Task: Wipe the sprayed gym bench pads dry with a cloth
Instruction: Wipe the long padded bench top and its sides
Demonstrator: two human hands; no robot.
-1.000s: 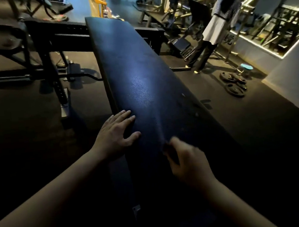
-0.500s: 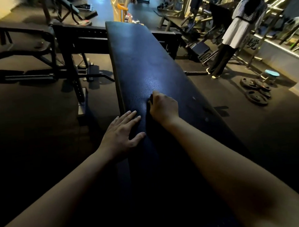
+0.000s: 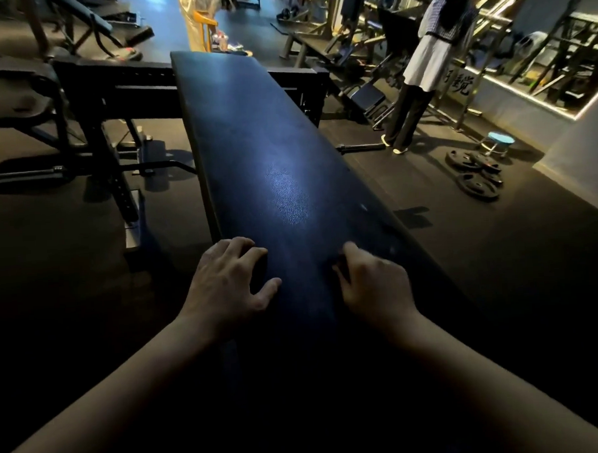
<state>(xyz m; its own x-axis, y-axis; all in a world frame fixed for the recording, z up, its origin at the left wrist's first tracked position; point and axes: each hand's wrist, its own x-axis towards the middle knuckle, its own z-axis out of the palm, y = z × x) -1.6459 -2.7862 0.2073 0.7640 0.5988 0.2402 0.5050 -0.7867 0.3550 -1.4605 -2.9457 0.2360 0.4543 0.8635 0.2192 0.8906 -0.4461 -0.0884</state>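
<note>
A long dark bench pad [image 3: 252,125] runs away from me, with a pale sheen at its middle. My left hand [image 3: 224,281] rests on the pad's left edge, fingers bent and thumb spread on the surface. To its right, my right hand [image 3: 372,284] lies on the pad with its fingers curled round a dark cloth [image 3: 338,264]. Only a small bit of the cloth shows in front of the knuckles, and the rest is hidden under the hand.
The black bench frame [image 3: 113,90] stands to the left of the pad. A person [image 3: 424,60] stands at the back right, near weight plates [image 3: 477,177] and a blue stool [image 3: 499,138] on the floor. Another person [image 3: 196,18] stands beyond the pad's far end.
My right hand slid forward up the pad with the cloth, then came back toward me and to the right. My left hand stayed at the left edge and its fingers bent more.
</note>
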